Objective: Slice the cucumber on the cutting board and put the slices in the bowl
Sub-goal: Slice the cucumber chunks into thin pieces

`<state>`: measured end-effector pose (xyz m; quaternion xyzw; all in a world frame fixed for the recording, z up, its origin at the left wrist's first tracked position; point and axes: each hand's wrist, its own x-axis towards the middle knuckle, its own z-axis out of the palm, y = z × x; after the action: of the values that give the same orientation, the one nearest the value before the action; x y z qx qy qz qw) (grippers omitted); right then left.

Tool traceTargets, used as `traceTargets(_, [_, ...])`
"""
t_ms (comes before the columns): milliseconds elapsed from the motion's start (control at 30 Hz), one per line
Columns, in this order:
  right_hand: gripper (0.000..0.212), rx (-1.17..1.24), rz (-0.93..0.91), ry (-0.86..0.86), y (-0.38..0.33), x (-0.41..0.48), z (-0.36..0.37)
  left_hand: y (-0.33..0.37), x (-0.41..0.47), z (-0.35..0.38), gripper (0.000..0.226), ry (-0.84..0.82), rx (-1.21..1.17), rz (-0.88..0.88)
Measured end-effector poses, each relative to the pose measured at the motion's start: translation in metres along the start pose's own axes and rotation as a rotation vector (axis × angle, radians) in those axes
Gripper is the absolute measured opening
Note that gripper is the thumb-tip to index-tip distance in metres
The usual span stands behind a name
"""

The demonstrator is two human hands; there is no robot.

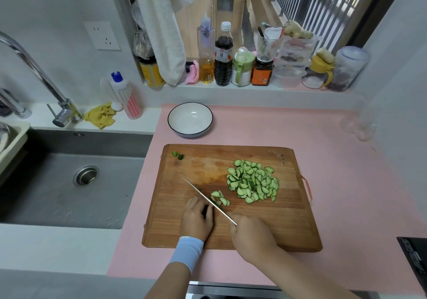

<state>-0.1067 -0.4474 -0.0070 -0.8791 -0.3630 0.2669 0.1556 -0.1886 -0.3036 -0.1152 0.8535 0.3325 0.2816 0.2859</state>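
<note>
Table [346, 183] carries the cutting board [265, 220]; the bowl [190, 134] sits beyond its far edge. Slices [253, 182] heap right of the knife [208, 200], its handle in the right hand [251, 234], grip closed. The left hand [196, 218] curls over the mostly hidden cucumber stub [205, 210], left of the blade.

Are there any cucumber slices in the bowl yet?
No, the white bowl holds nothing, and the cucumber slices all lie piled on the wooden cutting board.
</note>
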Motion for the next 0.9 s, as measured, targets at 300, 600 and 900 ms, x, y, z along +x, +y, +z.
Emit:
traceTargets(300, [0.029, -0.044, -0.022, -0.005, -0.015, 0.014, 0.0, 0.001, -0.001, -0.001, 0.019, 0.025, 0.024, 0.004])
traceTargets(600, [0.028, 0.005, -0.034, 0.03, -0.001, -0.004, -0.003, 0.005, 0.001, -0.003, 0.021, 0.05, -0.008, -0.014])
traceTargets(900, [0.019, -0.007, -0.02, 0.009, 0.012, -0.011, 0.0, 0.006, 0.001, -0.005, 0.023, 0.039, 0.003, -0.015])
